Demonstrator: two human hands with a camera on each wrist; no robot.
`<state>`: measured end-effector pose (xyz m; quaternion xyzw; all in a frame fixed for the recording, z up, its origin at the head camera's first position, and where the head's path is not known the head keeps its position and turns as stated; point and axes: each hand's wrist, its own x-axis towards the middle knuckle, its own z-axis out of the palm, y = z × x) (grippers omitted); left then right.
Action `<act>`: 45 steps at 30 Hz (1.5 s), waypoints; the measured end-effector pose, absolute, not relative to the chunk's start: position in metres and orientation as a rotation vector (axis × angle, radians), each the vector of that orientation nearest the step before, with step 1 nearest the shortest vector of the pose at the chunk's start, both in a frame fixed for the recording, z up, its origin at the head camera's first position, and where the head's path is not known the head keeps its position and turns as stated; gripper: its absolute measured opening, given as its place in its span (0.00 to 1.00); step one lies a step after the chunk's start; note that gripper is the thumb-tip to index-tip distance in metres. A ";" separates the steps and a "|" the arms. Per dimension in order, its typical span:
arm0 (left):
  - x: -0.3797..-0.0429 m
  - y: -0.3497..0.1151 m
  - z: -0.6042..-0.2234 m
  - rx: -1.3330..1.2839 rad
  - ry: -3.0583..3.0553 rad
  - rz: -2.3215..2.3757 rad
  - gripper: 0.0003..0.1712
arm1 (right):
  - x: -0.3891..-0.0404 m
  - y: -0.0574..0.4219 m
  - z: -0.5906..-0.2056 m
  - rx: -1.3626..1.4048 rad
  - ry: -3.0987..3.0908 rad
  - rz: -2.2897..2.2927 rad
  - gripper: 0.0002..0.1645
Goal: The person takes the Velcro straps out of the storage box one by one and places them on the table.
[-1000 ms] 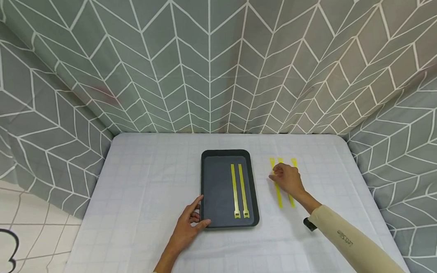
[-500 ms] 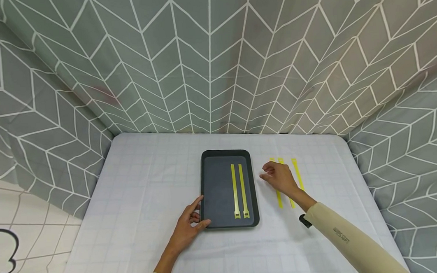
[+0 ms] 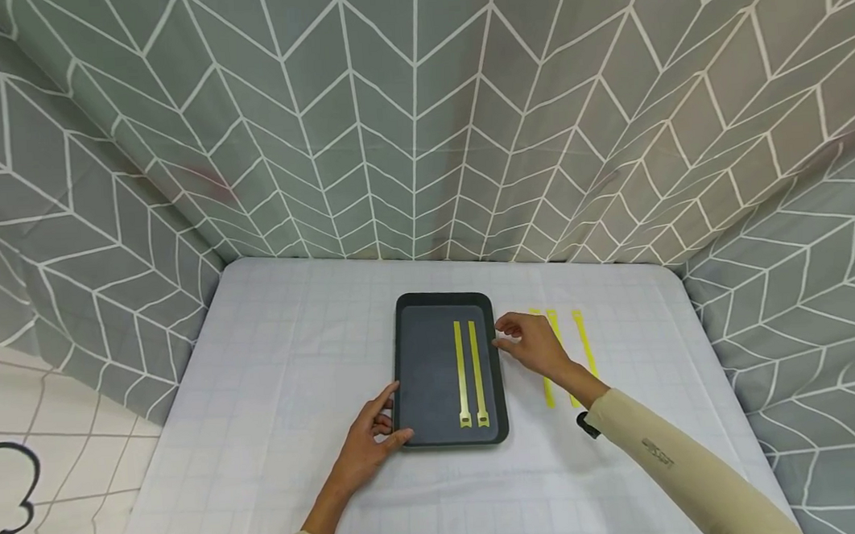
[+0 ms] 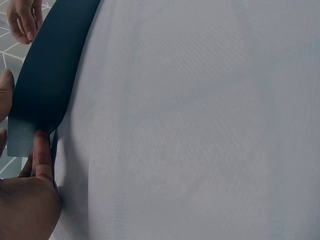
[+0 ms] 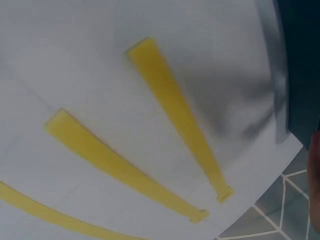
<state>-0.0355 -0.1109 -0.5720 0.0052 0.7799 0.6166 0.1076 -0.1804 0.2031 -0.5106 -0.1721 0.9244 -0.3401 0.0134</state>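
Note:
A dark grey rectangular tray (image 3: pixel 426 380) lies on the white cloth. My left hand (image 3: pixel 364 444) grips its near left corner, thumb over the rim and fingers against the outer wall (image 4: pixel 55 75). Two flat yellow cable straps with slotted heads, one (image 3: pixel 461 370) left of the other (image 3: pixel 477 369), lie side by side in the tray, heads toward me. My right hand (image 3: pixel 536 346) hovers at the tray's right rim, fingers loosely bent and nothing visible between them. Under and beside it lie three more yellow straps (image 5: pixel 172 105), heads away from me, partly hidden by the hand and forearm.
A white cloth (image 3: pixel 294 346) covers the table. Grey curtains (image 3: pixel 421 138) with white zigzag lines stand close behind it and on both sides. A patterned white surface (image 3: pixel 61 480) shows at the lower left, beyond the table edge.
My right hand has moved left from over the loose straps to the tray's right rim. The left hand, the tray and its two straps have stayed in place.

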 end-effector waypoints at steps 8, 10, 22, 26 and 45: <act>-0.036 -0.111 -0.570 0.007 2.301 1.789 0.47 | -0.182 0.186 -0.509 -0.702 2.798 -1.004 0.17; -0.036 -0.110 -0.570 0.007 2.302 1.789 0.47 | -0.183 0.181 -0.511 -0.729 2.783 -0.965 0.17; -0.037 -0.111 -0.569 0.036 2.286 1.809 0.47 | -0.183 0.167 -0.518 -0.939 2.627 -0.798 0.15; -0.036 -0.111 -0.569 0.027 2.284 1.809 0.48 | -0.186 0.163 -0.520 -1.083 2.539 -0.754 0.14; -0.035 -0.112 -0.569 0.003 2.233 1.855 0.47 | -0.193 0.155 -0.529 -1.324 2.504 -0.436 0.12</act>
